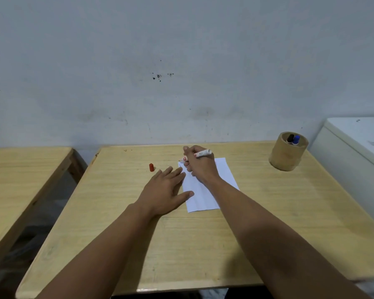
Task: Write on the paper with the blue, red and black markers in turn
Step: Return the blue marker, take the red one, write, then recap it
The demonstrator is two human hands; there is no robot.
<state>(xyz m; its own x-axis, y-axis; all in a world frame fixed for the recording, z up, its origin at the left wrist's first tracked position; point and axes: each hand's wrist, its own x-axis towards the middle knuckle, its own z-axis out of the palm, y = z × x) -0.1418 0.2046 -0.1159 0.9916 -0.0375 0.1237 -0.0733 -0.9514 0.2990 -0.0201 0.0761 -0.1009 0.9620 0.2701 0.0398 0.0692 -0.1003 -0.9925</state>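
So the right hand (200, 167) has its fingers (189, 164) wrapped tight around the red marker (200, 153), tip pointing down at the far left corner of the paper (209, 186). The marker's barrel sticks out toward 2 o'clock past the knuckles. The tip sits right at the paper's edge, but I can't tell if it's actually touching.

The left hand (166, 188) lies flat and spread on the wooden worktop (268, 223), holding nothing, with its thumb and fingertips resting on the paper's left edge (looks like it's pinning the sheet).

The red cap (151, 167) stands on its own on the worktop at about 10 o'clock from the left hand, near it but not touching.

Way over at 2 o'clock from the paper, near the far right corner of the worktop, there's a round wooden holder (287, 156) with the blue marker (296, 139) and black marker (290, 138) standing in it side by side, caps up.

Any writing on the paper is too faint to read.
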